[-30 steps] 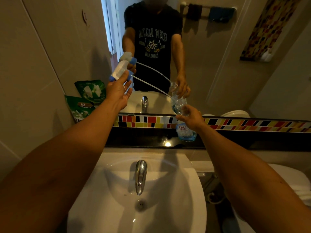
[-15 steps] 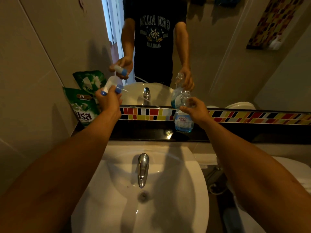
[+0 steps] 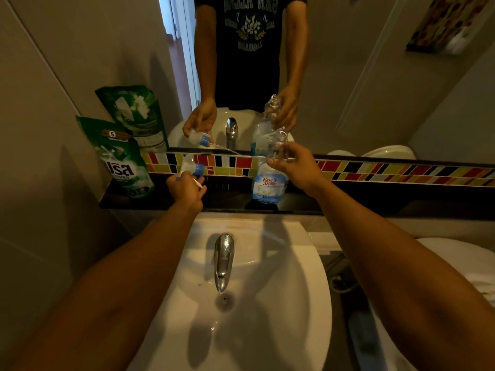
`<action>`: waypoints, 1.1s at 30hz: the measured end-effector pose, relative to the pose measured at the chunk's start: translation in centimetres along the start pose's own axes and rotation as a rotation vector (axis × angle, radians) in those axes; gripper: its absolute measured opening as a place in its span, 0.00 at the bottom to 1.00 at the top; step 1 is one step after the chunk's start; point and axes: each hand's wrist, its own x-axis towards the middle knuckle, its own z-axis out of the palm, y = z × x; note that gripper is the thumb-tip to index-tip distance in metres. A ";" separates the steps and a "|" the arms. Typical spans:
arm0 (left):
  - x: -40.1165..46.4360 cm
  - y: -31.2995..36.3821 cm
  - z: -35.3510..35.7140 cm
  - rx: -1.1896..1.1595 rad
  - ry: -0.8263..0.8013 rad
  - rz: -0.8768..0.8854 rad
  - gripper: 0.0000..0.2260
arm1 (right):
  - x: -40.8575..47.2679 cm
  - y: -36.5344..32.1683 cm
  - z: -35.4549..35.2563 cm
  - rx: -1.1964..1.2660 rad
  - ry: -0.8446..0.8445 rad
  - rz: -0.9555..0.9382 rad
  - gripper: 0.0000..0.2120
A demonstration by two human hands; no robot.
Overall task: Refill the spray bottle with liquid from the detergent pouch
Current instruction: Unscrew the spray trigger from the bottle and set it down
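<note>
Head view shows the spray bottle [image 3: 270,180] standing upright on the dark ledge [image 3: 230,199] behind the washbasin [image 3: 281,303], long axis vertical, open neck pointing up. Its body is clear plastic with blue liquid low in the base and a white-and-blue label facing the camera. The right hand [image 3: 296,166] grips the bottle's neck, fingers curled round it. The left hand [image 3: 186,187] holds the removed trigger sprayer head [image 3: 191,167], white with a blue collar, to the left of the bottle and above the ledge; its long axis lies tilted, collar end toward the bottle, with the thin dip tube [image 3: 227,174] running toward the bottle. Whether the tube's tip touches the bottle cannot be told.

The green detergent pouch [image 3: 124,159] stands upright at the ledge's far left end, well apart from the bottle, leaning against the wall. A multicoloured tile strip [image 3: 375,171] runs behind the bottle, under the mirror [image 3: 348,76]. A chrome tap [image 3: 223,259] sits in front of the bottle, pointing into the white basin. A toilet [image 3: 460,261] lies to the bottle's right.
</note>
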 end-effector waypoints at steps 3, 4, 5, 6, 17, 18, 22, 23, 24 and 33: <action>0.4 -1.0 0.1 0.062 0.020 -0.029 0.16 | 0.3 0.1 1.2 -0.010 -0.019 -0.006 0.17; 0.7 -1.2 0.1 0.089 0.031 -0.031 0.16 | 0.4 0.1 1.6 -0.015 -0.028 -0.013 0.17; 1.0 -1.5 0.0 0.124 0.042 -0.026 0.15 | 0.5 0.2 2.0 -0.019 -0.036 -0.018 0.17; 1.4 -1.8 -0.1 0.166 0.049 -0.011 0.14 | 0.6 0.2 2.3 -0.020 -0.044 -0.023 0.17; 3.3 -2.1 -1.7 0.585 0.037 0.019 0.14 | 1.6 0.0 5.2 0.013 -0.070 -0.026 0.21; 3.4 -2.2 -1.7 0.620 0.037 0.032 0.15 | 1.7 -0.1 5.3 0.016 -0.070 -0.022 0.22; 4.0 -2.1 -2.0 0.726 0.081 0.029 0.15 | 1.8 0.1 5.6 0.003 -0.067 -0.016 0.24; 4.1 -2.0 -2.0 0.742 0.091 0.028 0.15 | 1.8 0.2 5.7 0.000 -0.063 -0.016 0.24; 4.2 -1.9 -2.0 0.758 0.094 0.028 0.14 | 1.7 0.1 5.7 -0.008 -0.060 -0.018 0.23; 4.2 -1.9 -2.7 0.930 0.094 0.129 0.11 | 1.5 0.3 6.0 -0.030 -0.046 0.007 0.25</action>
